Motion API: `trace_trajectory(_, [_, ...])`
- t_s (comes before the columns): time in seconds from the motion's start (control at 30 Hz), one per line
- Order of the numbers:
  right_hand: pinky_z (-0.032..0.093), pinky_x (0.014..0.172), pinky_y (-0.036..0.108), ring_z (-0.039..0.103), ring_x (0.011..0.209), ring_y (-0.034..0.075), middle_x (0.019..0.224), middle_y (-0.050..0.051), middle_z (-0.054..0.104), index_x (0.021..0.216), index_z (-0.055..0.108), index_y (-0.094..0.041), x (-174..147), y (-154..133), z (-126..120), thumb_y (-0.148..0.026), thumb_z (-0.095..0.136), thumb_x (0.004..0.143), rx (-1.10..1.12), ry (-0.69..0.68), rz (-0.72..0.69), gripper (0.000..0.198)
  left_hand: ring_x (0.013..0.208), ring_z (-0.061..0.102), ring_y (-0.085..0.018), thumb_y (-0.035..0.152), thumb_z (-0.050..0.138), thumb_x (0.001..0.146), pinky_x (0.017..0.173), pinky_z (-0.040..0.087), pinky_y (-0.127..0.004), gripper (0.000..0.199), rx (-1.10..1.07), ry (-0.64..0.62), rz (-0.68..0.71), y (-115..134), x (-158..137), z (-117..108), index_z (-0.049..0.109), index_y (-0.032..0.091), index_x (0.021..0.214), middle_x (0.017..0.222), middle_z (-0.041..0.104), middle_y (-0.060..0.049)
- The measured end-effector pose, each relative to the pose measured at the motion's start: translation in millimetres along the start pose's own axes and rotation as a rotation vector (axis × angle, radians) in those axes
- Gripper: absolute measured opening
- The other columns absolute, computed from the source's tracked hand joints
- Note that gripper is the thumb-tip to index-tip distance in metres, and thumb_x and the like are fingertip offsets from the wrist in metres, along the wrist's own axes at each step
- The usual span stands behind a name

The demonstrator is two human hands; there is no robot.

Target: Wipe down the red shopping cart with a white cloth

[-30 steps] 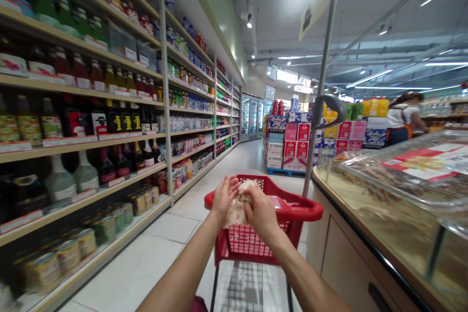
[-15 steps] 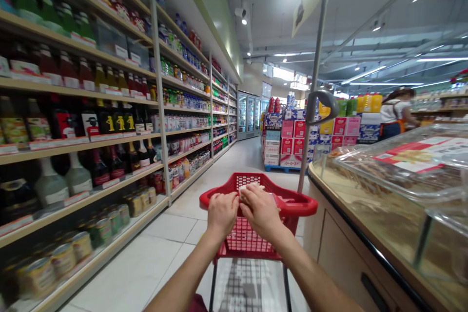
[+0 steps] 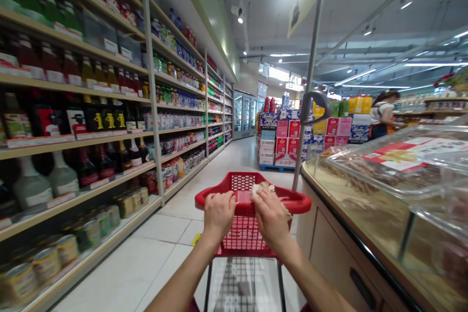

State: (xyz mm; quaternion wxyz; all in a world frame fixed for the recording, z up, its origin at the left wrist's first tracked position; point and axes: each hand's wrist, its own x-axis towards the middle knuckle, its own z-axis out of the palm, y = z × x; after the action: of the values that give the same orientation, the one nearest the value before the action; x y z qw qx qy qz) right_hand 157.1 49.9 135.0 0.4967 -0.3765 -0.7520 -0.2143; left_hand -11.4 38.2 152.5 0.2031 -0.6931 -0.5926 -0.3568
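A red shopping cart point(image 3: 244, 239) stands straight in front of me, its mesh basket facing forward. My left hand point(image 3: 219, 210) is wrapped round the left part of the cart's red handle point(image 3: 298, 204). Over the right part of that handle, my right hand point(image 3: 269, 212) is closed on a crumpled whitish cloth point(image 3: 261, 189), which pokes out past the fingers and lies against the handle. The two hands are apart, with a stretch of handle showing between them. What lies in the basket is mostly hidden.
Shelves of bottles and cans point(image 3: 109, 122) line the left side. Close on the right is a counter point(image 3: 329, 209) with clear plastic covers. A pole point(image 3: 309, 78) rises beside it. Stacked drink boxes point(image 3: 281, 144) stand ahead, with a person point(image 3: 382, 114) beyond. Tiled floor point(image 3: 161, 234) runs between.
My right hand has slid right along the handle with the cloth, away from my left hand, which still grips the handle. The cart and I have shifted slightly forward past the shelves.
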Motion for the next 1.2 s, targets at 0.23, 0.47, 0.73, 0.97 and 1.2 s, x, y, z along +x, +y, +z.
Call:
trace_trajectory(0.23, [0.038, 0.088, 0.041, 0.053, 0.101, 0.020, 0.107, 0.006, 0.060, 0.097, 0.060, -0.022, -9, 54, -20, -0.017, 0.037, 0.081, -0.064, -0.047, 0.090, 0.028, 0.079, 0.055, -0.018, 0.028, 0.030, 0.086, 0.080, 0.034, -0.038, 0.033, -0.006, 0.003, 0.075, -6, -3, 1, 0.058, 0.016, 0.100, 0.090, 0.066, -0.006])
trace_trajectory(0.47, [0.038, 0.092, 0.041, 0.048, 0.109, 0.021, 0.110, 0.010, 0.058, 0.099, 0.060, -0.019, -9, 29, -6, -0.016, 0.038, 0.080, 0.016, 0.029, 0.073, 0.030, 0.092, 0.053, -0.018, 0.030, 0.031, 0.087, 0.084, 0.032, -0.038, 0.033, -0.092, -0.004, 0.102, 3, -8, -3, 0.053, 0.022, 0.109, 0.103, 0.063, -0.004])
trace_trajectory(0.73, [0.046, 0.080, 0.037, 0.058, 0.090, 0.020, 0.096, 0.009, 0.063, 0.085, 0.063, -0.017, -4, 93, -35, -0.017, 0.037, 0.078, -0.037, -0.077, 0.287, 0.027, 0.099, 0.051, -0.018, 0.033, 0.032, 0.086, 0.086, 0.031, -0.037, 0.033, -0.117, -0.025, 0.120, 0, -8, -4, 0.053, 0.023, 0.110, 0.108, 0.061, -0.003])
trace_trajectory(0.97, [0.039, 0.090, 0.040, 0.049, 0.107, 0.022, 0.109, 0.009, 0.058, 0.094, 0.062, -0.018, -9, 34, -9, -0.016, 0.038, 0.080, -0.031, 0.005, 0.088, 0.028, 0.097, 0.052, -0.018, 0.032, 0.033, 0.086, 0.086, 0.032, -0.039, 0.033, -0.099, -0.033, 0.107, 4, -8, -4, 0.054, 0.023, 0.109, 0.107, 0.061, -0.003])
trace_trajectory(1.2, [0.042, 0.083, 0.041, 0.054, 0.100, 0.022, 0.103, 0.010, 0.061, 0.097, 0.058, -0.017, -11, 78, -30, -0.019, 0.035, 0.080, -0.035, 0.003, 0.259, 0.028, 0.096, 0.052, -0.019, 0.033, 0.033, 0.086, 0.085, 0.032, -0.039, 0.034, -0.104, -0.016, 0.128, 2, -10, -3, 0.053, 0.023, 0.110, 0.106, 0.061, -0.005])
